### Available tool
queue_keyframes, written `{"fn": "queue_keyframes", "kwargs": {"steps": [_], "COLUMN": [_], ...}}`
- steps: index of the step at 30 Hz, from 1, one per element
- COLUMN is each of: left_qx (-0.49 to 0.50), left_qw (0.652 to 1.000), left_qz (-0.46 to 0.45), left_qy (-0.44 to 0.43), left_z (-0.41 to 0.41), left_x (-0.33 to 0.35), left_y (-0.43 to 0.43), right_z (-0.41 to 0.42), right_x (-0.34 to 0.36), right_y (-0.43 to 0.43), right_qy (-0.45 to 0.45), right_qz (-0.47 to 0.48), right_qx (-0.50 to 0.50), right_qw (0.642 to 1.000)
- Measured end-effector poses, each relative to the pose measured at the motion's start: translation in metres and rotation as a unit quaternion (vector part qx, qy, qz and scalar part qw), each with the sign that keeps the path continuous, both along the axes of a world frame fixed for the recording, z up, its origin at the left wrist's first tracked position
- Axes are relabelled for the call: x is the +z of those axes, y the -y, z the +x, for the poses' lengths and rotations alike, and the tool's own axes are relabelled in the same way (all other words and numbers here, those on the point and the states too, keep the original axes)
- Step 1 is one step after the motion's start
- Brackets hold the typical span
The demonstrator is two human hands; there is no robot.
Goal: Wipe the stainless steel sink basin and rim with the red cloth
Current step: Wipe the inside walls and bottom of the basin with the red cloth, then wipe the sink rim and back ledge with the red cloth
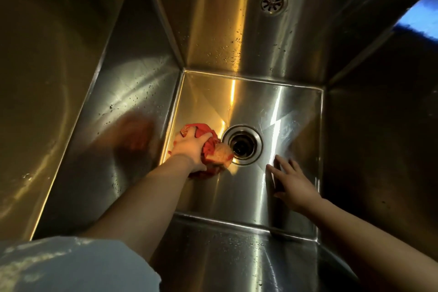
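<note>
Head view, red cloth (212, 143) half-hidden under gripping left hand (189, 147)

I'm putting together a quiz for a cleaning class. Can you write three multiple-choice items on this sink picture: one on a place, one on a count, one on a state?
1. Where is the red cloth?
A. on the basin floor, left of the drain
B. draped over the rim
C. on the counter

2. How many hands grip the cloth?
A. none
B. one
C. two

3. How is the right hand?
A. a fist
B. open, fingers spread
C. gripping a sponge

Answers:
1 A, it sits bunched beside the drain.
2 B, only the left hand grips it.
3 B, its fingers are straight and apart, holding nothing.
</note>
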State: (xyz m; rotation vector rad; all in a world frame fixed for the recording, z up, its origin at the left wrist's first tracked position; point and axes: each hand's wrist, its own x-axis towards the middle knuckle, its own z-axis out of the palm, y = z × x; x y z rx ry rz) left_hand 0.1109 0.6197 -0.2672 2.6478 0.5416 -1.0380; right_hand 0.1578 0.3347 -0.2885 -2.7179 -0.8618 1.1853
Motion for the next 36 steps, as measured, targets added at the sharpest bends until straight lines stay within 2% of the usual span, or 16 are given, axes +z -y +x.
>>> {"fn": "queue_keyframes", "kwargs": {"steps": [3,6,11,14,18,22,29,36], "left_qx": [0.012,0.016,0.066,0.077,-0.006,-0.065,-0.041,-0.083], "left_qw": [0.999,0.999,0.993,0.990,0.992,0.992,0.990,0.970], "left_qz": [-0.001,-0.002,-0.048,-0.066,-0.110,-0.106,-0.073,0.019], "left_qy": [0.033,0.047,0.080,0.102,0.055,0.004,0.114,0.230], "left_z": [-0.007,-0.012,-0.010,-0.005,-0.001,-0.002,-0.028,-0.048], "left_x": [0.008,0.026,0.074,0.107,0.152,0.186,0.228,0.270], "left_y": [0.011,0.026,0.044,0.042,0.029,0.011,0.006,-0.007], "right_z": [0.009,0.012,-0.010,-0.020,-0.027,-0.033,-0.037,-0.052], "right_x": [0.007,0.024,0.069,0.092,0.119,0.142,0.182,0.230], "right_y": [-0.012,-0.030,-0.070,-0.084,-0.092,-0.095,-0.107,-0.129], "right_qy": [-0.003,-0.012,-0.037,-0.014,0.017,0.051,0.083,0.097], "right_qz": [0.010,0.067,0.205,0.253,0.300,0.306,0.289,0.350], "right_qx": [0.022,0.031,-0.068,-0.114,-0.130,-0.130,-0.152,-0.213], "right_qw": [1.000,0.997,0.976,0.961,0.945,0.942,0.941,0.907]}}
